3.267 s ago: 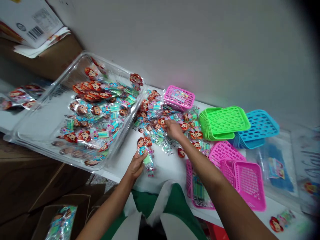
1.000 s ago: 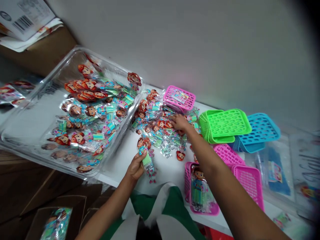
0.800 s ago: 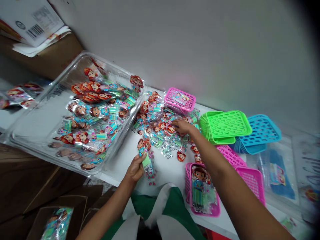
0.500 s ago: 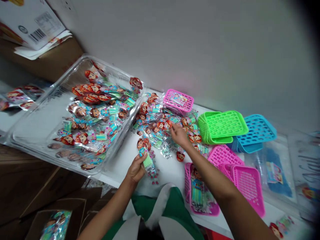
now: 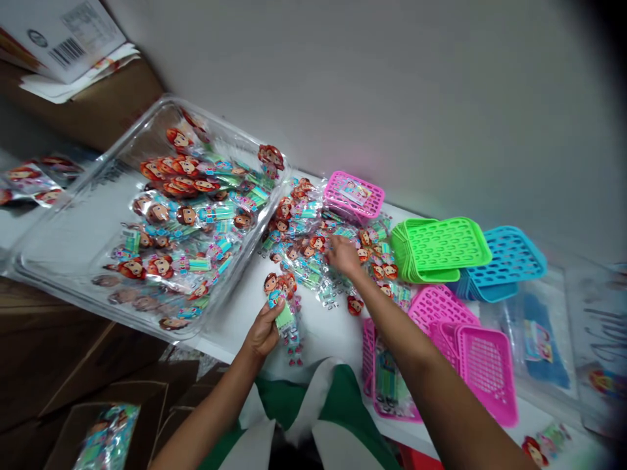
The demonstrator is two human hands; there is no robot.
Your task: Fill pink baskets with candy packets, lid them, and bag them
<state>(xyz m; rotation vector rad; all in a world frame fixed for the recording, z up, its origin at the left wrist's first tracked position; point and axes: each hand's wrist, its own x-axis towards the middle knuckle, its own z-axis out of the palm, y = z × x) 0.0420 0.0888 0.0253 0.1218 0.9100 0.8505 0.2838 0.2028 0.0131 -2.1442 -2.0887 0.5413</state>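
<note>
Head view, quick: what's just changed for you?

Your right hand [image 5: 341,254] is down in the loose pile of packets [image 5: 306,261]. Half a second ago a red-haired head shows at your fingertips; now none does.

Grip?

Your left hand [image 5: 265,328] pinches a bundle of packets [image 5: 287,320] between thumb and fingers. For your right I can't tell; the tips are hidden.

Where's the stuff?

Your bundle is tilted over the white table [image 5: 328,339], contact unclear. Your pile sits between the clear tray [image 5: 68,251] and the green baskets [image 5: 448,245].

Meaning?

Judgement call: you're mid-pick, bundle secure, no fresh packet clearly in your right hand.

Other differences?

Your bundle's heads fan wider than half a second back. And your forearm now hides the brown-haired head in the front pink basket [image 5: 368,359], visible a second ago.
</note>
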